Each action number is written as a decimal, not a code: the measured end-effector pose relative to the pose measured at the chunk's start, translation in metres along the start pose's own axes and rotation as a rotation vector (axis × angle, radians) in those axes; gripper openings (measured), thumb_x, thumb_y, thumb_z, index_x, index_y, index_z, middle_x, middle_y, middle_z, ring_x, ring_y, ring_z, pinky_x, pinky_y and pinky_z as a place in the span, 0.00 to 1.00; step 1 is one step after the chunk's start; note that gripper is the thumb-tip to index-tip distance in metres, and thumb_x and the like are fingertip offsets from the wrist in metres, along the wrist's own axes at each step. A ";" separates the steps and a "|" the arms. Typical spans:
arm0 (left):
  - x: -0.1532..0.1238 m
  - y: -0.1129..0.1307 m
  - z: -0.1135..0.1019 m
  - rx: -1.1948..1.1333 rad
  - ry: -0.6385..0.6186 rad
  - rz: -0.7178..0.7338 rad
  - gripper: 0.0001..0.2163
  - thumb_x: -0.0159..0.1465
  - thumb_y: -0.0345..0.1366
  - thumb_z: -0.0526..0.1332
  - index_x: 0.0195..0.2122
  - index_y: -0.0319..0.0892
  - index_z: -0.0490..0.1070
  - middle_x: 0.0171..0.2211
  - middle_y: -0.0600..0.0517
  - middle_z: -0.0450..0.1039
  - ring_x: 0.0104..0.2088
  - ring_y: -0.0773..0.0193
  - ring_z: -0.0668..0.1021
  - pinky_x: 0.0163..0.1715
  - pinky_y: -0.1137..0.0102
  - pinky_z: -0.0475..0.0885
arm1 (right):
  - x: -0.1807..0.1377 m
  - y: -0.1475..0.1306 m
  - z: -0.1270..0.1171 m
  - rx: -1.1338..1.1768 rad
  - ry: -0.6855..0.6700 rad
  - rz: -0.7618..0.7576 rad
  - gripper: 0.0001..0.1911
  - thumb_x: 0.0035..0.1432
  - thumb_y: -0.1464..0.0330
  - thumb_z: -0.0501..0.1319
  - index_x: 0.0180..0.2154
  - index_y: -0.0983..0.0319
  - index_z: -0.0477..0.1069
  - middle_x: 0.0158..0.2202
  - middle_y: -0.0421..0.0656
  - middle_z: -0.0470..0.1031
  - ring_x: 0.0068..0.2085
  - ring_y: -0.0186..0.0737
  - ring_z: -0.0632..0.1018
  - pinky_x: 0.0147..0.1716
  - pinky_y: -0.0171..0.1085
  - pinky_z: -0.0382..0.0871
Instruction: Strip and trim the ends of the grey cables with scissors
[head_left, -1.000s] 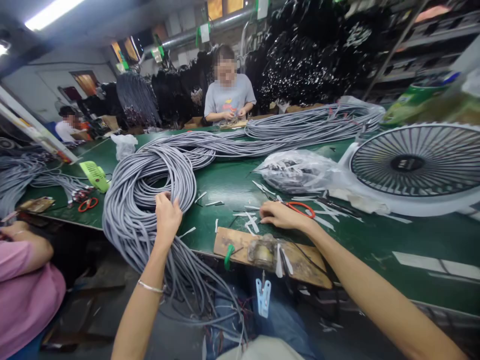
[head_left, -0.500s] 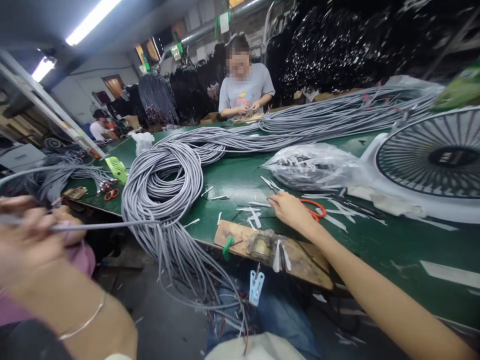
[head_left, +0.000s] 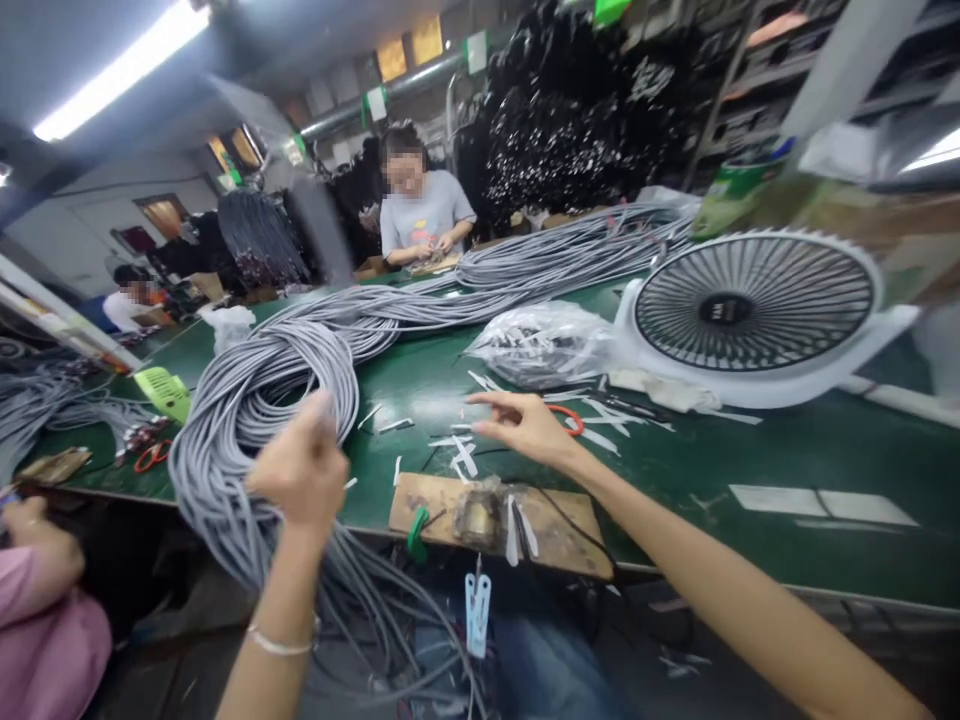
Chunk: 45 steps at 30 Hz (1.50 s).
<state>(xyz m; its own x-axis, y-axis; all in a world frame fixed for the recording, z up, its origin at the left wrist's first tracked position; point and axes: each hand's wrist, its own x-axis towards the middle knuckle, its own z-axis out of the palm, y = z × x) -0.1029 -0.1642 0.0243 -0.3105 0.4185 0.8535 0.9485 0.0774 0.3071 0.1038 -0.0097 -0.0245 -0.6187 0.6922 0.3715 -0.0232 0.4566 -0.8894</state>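
Note:
My left hand (head_left: 304,460) is raised over the front of a big coil of grey cable (head_left: 214,400). Its fingers are curled closed and slightly blurred; what they hold, if anything, is hidden. On the right, my right hand (head_left: 525,430) hovers low over the green table, index finger stretched out and fingers apart. Below its fingertips lie small white strips (head_left: 463,455) and thin dark pieces. Orange-handled scissors (head_left: 571,420) lie just behind the right hand, partly covered. Cable ends (head_left: 390,590) hang from the coil over the table edge towards my lap.
A wooden board (head_left: 555,525) with a metal fixture (head_left: 480,515) sits at the table edge; a light blue clip (head_left: 477,615) hangs below. Behind are a plastic bag (head_left: 540,345) and a white fan (head_left: 750,300). One co-worker (head_left: 427,210) sits opposite, another in pink (head_left: 52,610) at left.
My left hand has come from the far left, where it held a grey cable, to above the coil. My right hand's fingers have spread. The view has turned right.

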 end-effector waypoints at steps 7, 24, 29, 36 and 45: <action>-0.015 0.026 0.069 0.281 -0.201 0.608 0.13 0.65 0.35 0.51 0.39 0.47 0.77 0.16 0.54 0.69 0.19 0.69 0.69 0.22 0.71 0.54 | 0.001 -0.007 -0.018 0.460 0.138 0.000 0.22 0.40 0.62 0.67 0.39 0.63 0.74 0.17 0.33 0.65 0.18 0.26 0.62 0.17 0.29 0.53; -0.011 0.024 0.051 -0.303 -1.079 -0.250 0.24 0.53 0.42 0.59 0.51 0.41 0.68 0.34 0.49 0.78 0.34 0.60 0.78 0.37 0.67 0.71 | 0.002 0.009 0.014 0.337 0.241 0.100 0.18 0.47 0.55 0.62 0.21 0.64 0.72 0.17 0.39 0.72 0.20 0.30 0.68 0.22 0.31 0.60; -0.001 0.064 0.107 -0.609 -0.935 -0.182 0.14 0.57 0.40 0.55 0.32 0.38 0.78 0.22 0.50 0.75 0.19 0.67 0.72 0.20 0.74 0.67 | 0.007 0.010 0.004 0.486 0.298 0.215 0.21 0.40 0.51 0.64 0.21 0.64 0.70 0.16 0.37 0.69 0.15 0.25 0.59 0.15 0.29 0.51; 0.003 0.069 0.148 -0.790 -0.831 -0.096 0.11 0.55 0.38 0.58 0.26 0.37 0.78 0.18 0.52 0.72 0.17 0.70 0.69 0.18 0.77 0.62 | 0.019 0.017 -0.014 0.613 0.478 0.320 0.24 0.33 0.48 0.66 0.19 0.64 0.67 0.13 0.34 0.65 0.11 0.22 0.52 0.11 0.30 0.39; -0.024 0.067 0.148 -0.779 -0.708 -0.186 0.09 0.56 0.36 0.58 0.27 0.37 0.77 0.21 0.50 0.74 0.20 0.69 0.72 0.21 0.76 0.66 | 0.014 0.019 -0.001 0.499 0.432 0.367 0.20 0.36 0.54 0.68 0.20 0.64 0.66 0.14 0.33 0.64 0.14 0.22 0.55 0.13 0.29 0.43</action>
<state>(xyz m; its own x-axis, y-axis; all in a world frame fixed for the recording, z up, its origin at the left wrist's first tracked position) -0.0224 -0.0351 -0.0374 -0.1016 0.9090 0.4043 0.5109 -0.3010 0.8052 0.0958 0.0090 -0.0359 -0.2950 0.9555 0.0085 -0.2915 -0.0815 -0.9531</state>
